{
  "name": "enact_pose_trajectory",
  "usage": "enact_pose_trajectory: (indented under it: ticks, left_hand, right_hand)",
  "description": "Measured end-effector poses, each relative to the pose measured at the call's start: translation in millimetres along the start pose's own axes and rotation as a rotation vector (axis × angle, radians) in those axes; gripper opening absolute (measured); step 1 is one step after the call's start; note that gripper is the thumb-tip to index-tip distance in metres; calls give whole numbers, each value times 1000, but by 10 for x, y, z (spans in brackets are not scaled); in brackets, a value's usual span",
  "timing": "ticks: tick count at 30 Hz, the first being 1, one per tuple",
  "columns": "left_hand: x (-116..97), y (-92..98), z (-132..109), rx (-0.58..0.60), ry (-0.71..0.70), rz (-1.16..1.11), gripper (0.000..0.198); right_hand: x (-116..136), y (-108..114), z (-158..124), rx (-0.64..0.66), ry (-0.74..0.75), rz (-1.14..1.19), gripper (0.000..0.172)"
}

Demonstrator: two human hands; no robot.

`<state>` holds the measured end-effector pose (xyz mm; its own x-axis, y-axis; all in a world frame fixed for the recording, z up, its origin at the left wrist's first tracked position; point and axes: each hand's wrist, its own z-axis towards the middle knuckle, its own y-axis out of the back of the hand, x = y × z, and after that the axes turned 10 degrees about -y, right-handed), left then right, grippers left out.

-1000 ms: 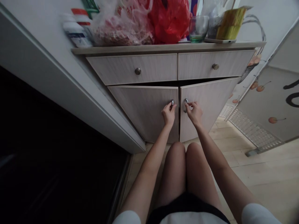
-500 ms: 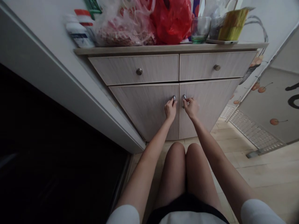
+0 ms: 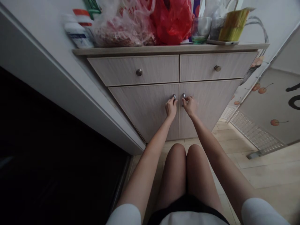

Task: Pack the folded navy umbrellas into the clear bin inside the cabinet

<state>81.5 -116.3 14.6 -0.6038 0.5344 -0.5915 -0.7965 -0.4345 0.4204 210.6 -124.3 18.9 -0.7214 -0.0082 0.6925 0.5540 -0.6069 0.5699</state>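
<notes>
A pale wood cabinet stands in front of me with two doors and two drawers above them. My left hand (image 3: 171, 107) pinches the metal knob (image 3: 174, 97) of the left door (image 3: 142, 109). My right hand (image 3: 190, 106) pinches the metal knob (image 3: 183, 96) of the right door (image 3: 208, 103). Both doors sit flush and closed against the cabinet. My bare knees are just below the hands, close to the doors.
The cabinet top (image 3: 168, 49) carries a white bottle (image 3: 76, 31), a clear bag (image 3: 122, 26), a red bag (image 3: 173, 20), a glass (image 3: 200, 29) and a yellow packet (image 3: 232, 23). A dark opening (image 3: 47, 150) lies left. A sliding door (image 3: 272, 109) with cherry pictures stands right on the wood floor (image 3: 264, 175).
Both doors stood slightly ajar a second ago. My two hands pushed them in by their knobs, and they are now closed.
</notes>
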Motion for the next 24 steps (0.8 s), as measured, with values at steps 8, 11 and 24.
enact_pose_trajectory:
  ticks: [8, 11, 24]
  left_hand:
    - [41, -34, 28, -15, -8, -5, 16]
    - [18, -3, 40, 0, 1, 1, 13]
    - [-227, 630, -82, 203, 253, -180, 44]
  right_hand:
    - [-27, -52, 13, -16, -10, 28, 41]
    - [-22, -53, 18, 22, -43, 37, 40]
    - [24, 355, -123, 187, -71, 395, 64]
